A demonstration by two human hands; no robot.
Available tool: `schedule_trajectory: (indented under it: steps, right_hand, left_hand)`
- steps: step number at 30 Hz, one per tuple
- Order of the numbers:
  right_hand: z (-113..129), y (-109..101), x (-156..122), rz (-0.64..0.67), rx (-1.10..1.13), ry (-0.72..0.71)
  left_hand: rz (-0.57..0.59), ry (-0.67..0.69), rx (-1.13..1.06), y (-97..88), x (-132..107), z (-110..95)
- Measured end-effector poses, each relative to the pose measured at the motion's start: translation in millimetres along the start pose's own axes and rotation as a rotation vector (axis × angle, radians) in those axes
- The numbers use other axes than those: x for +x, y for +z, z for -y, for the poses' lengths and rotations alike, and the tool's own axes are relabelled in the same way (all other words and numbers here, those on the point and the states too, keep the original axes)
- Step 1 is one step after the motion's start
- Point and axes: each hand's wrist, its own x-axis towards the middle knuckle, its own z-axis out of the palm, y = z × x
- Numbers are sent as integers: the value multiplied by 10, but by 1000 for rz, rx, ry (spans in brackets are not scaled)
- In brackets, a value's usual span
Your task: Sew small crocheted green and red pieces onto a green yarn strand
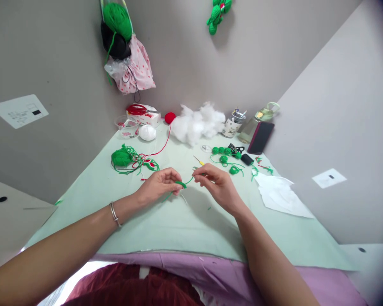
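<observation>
My left hand [161,183], a bracelet on its wrist, pinches a small green crochet piece [180,184] between thumb and fingers. A green yarn tail hangs below it. From this piece a short length of green yarn [189,180] runs across to my right hand [214,182], which is closed on it at the fingertips. Just beyond the right fingers shows a yellow-handled crochet hook [199,161], partly hidden by them; whether it touches the hand I cannot tell. A short white strand [184,199] lies below the hands.
Left stands a tangled green yarn ball [121,157], with white yarn [147,132] and red yarn [170,117] behind. White stuffing [198,123] fills the back middle. Right are green crocheted balls [223,159], a phone [261,137], a bottle [255,121], a pen cup [232,126] and white paper [279,195].
</observation>
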Motion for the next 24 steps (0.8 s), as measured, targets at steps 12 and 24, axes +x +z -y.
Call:
schedule_trajectory:
  steps: [12,24]
  right_hand:
    - [-78,9,4,9,-467,-222]
    - [-106,3,-9,9,-531,-249]
  left_hand:
    - [-10,64,128,23,-23,-49]
    - [-3,68,142,20,-26,-44]
